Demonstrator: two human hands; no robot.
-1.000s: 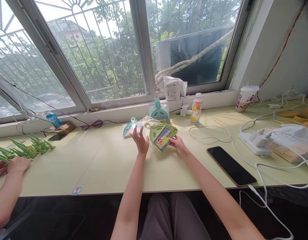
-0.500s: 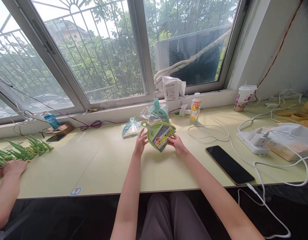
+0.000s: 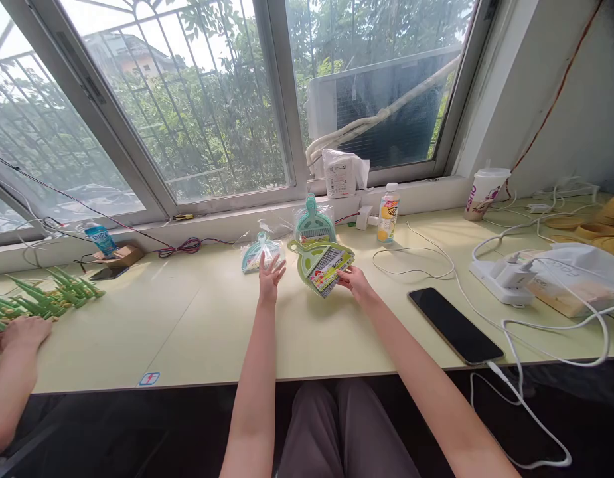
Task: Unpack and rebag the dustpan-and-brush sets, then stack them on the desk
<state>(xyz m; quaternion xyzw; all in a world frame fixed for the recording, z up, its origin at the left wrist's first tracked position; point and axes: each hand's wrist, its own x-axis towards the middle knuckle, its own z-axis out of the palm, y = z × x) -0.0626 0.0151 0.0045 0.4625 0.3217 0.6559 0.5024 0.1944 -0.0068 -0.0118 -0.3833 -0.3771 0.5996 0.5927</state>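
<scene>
Surface: pale-yellow tabletop [image 3: 212,332]
Right hand [image 3: 354,280]: grasping green plastic dustpan [image 3: 311,260] by right edge
Left hand [image 3: 269,277]: released, spread
Illegible: yellow label [image 3: 329,268]

Left hand [image 3: 269,279] spread, right hand [image 3: 355,279] gripping

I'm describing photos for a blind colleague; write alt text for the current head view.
A person's right hand holds a green dustpan-and-brush set at a pale desk, the left hand open beside it. Two teal sets sit behind, before a window.
</scene>
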